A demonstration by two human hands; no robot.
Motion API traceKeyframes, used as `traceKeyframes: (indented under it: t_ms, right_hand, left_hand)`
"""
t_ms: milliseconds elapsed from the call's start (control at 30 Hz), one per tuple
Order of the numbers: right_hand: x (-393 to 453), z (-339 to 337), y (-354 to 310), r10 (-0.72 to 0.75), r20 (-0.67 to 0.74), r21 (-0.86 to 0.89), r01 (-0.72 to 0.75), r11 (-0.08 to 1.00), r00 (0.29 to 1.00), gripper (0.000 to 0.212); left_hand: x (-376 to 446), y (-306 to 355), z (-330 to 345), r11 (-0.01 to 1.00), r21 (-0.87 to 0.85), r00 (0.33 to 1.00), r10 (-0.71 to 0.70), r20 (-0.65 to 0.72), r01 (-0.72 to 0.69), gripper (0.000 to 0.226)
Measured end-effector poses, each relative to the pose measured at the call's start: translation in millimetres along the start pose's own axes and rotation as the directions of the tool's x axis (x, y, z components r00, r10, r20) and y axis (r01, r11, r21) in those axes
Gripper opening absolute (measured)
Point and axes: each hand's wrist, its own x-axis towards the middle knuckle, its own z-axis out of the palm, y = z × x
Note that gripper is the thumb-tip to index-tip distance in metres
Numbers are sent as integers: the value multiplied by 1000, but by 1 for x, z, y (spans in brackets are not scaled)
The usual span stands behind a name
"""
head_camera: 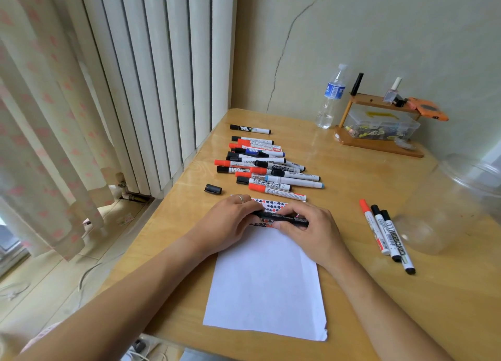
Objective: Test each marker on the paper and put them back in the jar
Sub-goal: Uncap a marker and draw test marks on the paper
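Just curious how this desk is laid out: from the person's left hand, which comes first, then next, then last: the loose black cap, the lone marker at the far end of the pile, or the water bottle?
Measured from the left hand:
1. Loose black cap, just beyond the hand, slightly left.
2. Lone marker, past the pile, toward the far edge.
3. Water bottle, far right, by the wall.

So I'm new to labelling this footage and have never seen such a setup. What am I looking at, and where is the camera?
There is no machine: one camera worn on a person's head looks down at their bare arms. Both the left hand and the right hand grip a black marker over a sheet of paper already marked at its far edge. On the wooden table lie a pile of markers, a loose black cap, three markers and a clear plastic jar on its side.
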Motion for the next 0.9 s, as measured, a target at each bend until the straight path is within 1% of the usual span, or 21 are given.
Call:
traceKeyframes:
  t_ms: [200, 300, 367, 533, 600, 700, 733, 833, 900]
  right_hand:
    - [0, 1, 1, -2, 42, -34, 3, 999, 999, 12]
    - [1, 2, 1, -25, 60, -46, 28, 999, 998, 9]
    - [0, 2, 1, -51, 79, -54, 56, 997, 996, 12]
    - [0, 3, 0, -79, 116, -61, 86, 994, 990, 25]
    - [1, 2, 0, -63, 137, -60, 72, 996, 989, 24]
    - [2, 4, 0, -1, 147, 12, -1, 1000, 989, 9]
    - [2, 5, 0, 18, 140, 54, -26, 998, 990, 9]
    - [3, 7, 3, 71, 143, 194, -98, 976, 987, 29]
    - [4, 6, 7, 122, 102, 270, -145, 952, 987, 29]
  left_hand:
    - [0, 2, -2, 1000, -20, 1000, 18, -19, -18, 23]
    - [-1, 4, -2, 999, -15, 999, 31, -24, -31, 24]
    - [0, 4, -2, 999, -12, 999, 45, -25, -45, 25]
    - [0, 4, -2, 998, -12, 998, 57, -22, -57, 24]
    - [1, 4, -1, 998, -22, 998, 58, -20, -58, 24]
    - [1, 2, 0, 999, -39, 999, 11, -39, -13, 23]
    - [1, 1, 1, 999, -43, 998, -24, -60, 21, 23]
    - [3, -1, 5, 990, -24, 984, -139, -115, 137, 24]
    - [3, -1, 5, 986, -8, 976, -168, -136, 169, 22]
